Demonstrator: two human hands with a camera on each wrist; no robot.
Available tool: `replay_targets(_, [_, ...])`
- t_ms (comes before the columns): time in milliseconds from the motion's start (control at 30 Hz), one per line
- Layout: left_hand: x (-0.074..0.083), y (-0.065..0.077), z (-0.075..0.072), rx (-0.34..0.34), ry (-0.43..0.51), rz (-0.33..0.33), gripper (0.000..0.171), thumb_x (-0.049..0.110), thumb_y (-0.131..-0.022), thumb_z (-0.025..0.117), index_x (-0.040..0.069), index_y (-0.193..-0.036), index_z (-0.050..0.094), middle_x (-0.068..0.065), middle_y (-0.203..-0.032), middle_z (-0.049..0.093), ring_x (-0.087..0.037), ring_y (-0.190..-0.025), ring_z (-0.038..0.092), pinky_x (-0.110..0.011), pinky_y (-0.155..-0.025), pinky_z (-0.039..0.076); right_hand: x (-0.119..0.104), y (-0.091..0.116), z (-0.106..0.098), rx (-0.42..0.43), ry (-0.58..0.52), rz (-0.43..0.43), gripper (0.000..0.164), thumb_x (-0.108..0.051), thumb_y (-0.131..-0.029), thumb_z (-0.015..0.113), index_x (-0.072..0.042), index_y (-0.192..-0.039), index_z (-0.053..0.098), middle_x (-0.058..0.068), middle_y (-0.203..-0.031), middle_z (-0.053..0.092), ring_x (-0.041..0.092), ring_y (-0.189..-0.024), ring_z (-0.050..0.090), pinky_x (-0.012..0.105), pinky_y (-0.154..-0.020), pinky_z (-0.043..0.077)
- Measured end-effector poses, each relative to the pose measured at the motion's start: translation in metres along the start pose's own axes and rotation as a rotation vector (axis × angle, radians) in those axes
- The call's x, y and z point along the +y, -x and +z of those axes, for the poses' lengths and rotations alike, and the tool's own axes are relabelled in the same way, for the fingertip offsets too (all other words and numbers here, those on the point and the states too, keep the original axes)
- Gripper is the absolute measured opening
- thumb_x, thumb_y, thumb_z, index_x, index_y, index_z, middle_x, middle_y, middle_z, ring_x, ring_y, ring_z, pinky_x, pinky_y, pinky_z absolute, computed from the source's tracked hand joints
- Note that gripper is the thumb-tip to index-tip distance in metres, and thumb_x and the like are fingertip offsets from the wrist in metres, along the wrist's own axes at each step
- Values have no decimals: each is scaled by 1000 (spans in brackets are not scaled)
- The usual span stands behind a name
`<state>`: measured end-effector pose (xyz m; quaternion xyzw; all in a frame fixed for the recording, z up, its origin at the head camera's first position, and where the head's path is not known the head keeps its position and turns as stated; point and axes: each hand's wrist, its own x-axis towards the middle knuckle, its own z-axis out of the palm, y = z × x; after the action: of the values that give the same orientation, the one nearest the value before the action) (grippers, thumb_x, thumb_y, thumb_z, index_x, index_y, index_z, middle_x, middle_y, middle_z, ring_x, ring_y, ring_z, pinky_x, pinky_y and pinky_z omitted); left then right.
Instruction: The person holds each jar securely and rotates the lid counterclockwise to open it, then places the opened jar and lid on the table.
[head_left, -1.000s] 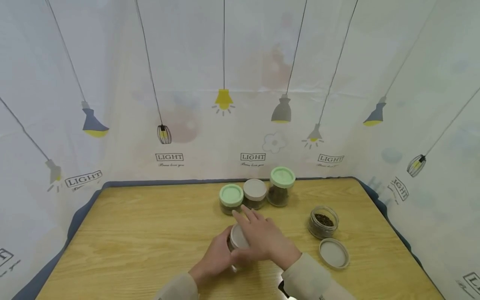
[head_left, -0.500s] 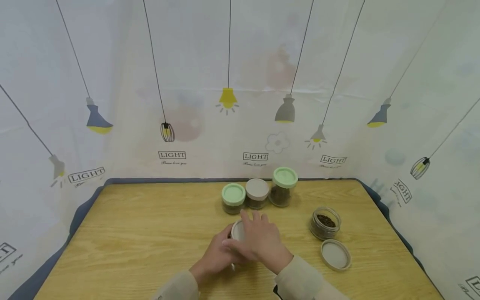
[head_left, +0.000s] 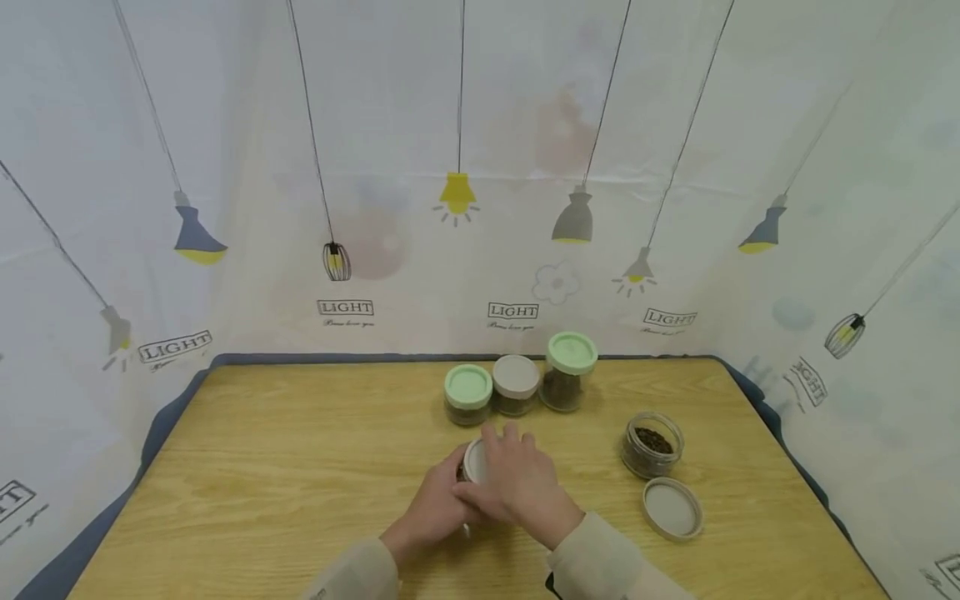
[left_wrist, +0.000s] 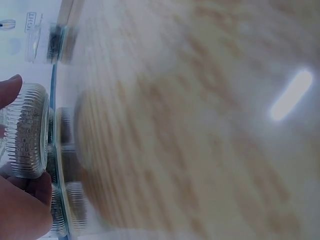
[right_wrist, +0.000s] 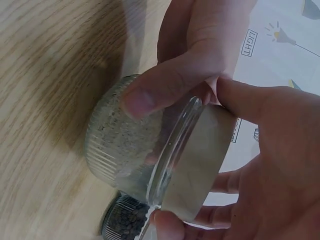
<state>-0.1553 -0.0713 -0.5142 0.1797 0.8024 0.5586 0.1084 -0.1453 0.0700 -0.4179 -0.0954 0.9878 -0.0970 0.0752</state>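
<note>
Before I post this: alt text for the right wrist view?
Two hands hold a ribbed glass jar, sideways in the frame: the left hand grips its body, the right hand its pale lid. Beyond are a wooden table, a second jar of dark bits and a pale backdrop printed with lamps.

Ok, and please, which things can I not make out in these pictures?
Head view: most of the held jar, hidden by the left hand and right hand.
Head view: part of its pale lid, covered by the right hand.
Left wrist view: the left hand's remainder, cut off by the left edge.
Head view: contents of the grey-lidded back jar, too small.
</note>
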Motion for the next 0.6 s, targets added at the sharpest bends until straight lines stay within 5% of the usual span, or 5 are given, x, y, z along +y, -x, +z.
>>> replay_targets(200, [0, -1, 0, 5, -16, -41, 88, 19, -71, 84, 8, -146, 40, -15, -138, 55, -30, -124, 54, -48, -103, 46, 5, 1, -2, -22, -33, -76, 76, -57, -79, 72, -12, -136, 48, 21, -120, 53, 36, -101, 56, 47, -64, 54])
replay_targets(600, [0, 0, -1, -7, -51, -41, 90, 41, -73, 84, 8, -144, 39, -12, -135, 56, -25, -122, 57, -46, -102, 46, 18, 2, -18, -76, 5, -409, 76, -27, -72, 86, -22, -138, 48, 12, -133, 51, 35, -118, 52, 50, -84, 52])
